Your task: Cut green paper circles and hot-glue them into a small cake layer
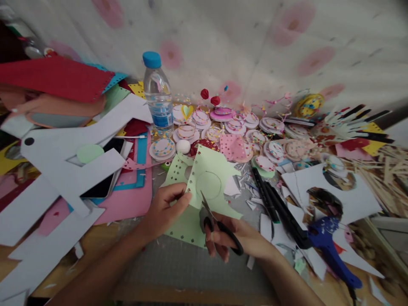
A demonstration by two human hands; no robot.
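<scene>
A light green sheet (204,165) with a drawn circle and small dark punched marks along its edge is pinched at its left side by my left hand (170,206). Scissors (219,225) with black handles sit in my right hand (234,236), its fingers around the loops. The blades point up and left, at the lower edge of the drawn circle. Under the held sheet lies more light green paper (188,229), partly hidden, on the grey cutting mat (178,267).
A water bottle (158,97) stands behind the sheet, beside several decorated paper discs (236,125). White card strips (57,148) and a phone (106,182) lie left. Black pens (266,193), a blue glue gun (331,242) and wooden sticks (382,170) are on the right.
</scene>
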